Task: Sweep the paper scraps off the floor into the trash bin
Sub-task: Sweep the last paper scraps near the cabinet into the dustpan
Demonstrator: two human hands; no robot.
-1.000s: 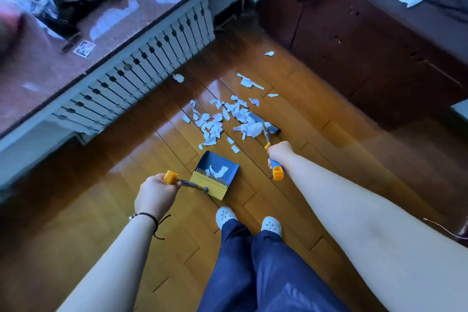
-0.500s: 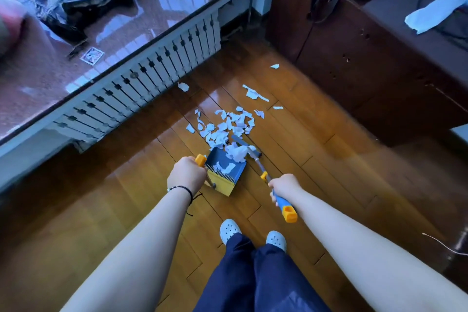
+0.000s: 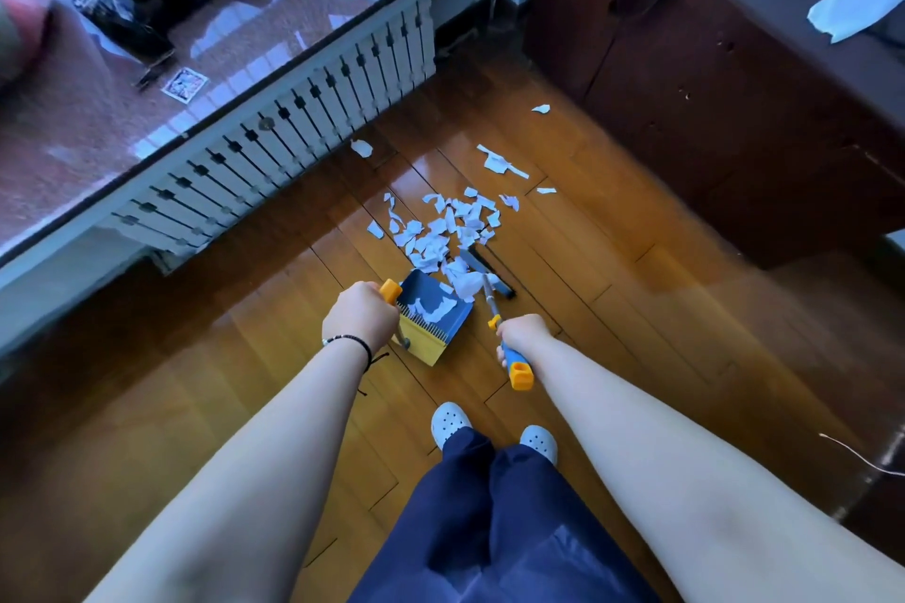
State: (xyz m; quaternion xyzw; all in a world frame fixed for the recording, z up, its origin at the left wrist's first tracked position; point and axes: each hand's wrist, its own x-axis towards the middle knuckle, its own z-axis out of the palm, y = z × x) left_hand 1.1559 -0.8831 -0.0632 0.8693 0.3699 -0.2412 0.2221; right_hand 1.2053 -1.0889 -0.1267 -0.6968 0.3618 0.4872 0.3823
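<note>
A heap of white paper scraps (image 3: 440,230) lies on the wooden floor ahead of my feet. My left hand (image 3: 360,321) grips the orange handle of a blue and yellow dustpan (image 3: 431,313), which rests on the floor with a few scraps inside. My right hand (image 3: 521,335) grips the blue and orange handle of a small broom (image 3: 487,272). Its dark head sits at the right side of the heap, pushing scraps against the pan's mouth. Loose scraps (image 3: 499,162) lie farther back. No trash bin is in view.
A white radiator grille (image 3: 303,122) under a glossy stone sill (image 3: 122,113) runs along the left. Dark wooden cabinets (image 3: 710,88) stand at the right. My white clogs (image 3: 450,421) are just behind the dustpan. A thin cable (image 3: 852,450) lies at the right edge.
My left hand has brought the dustpan forward to the edge of the heap. My right hand has pulled the broom back toward me, dragging scraps up to the pan's mouth.
</note>
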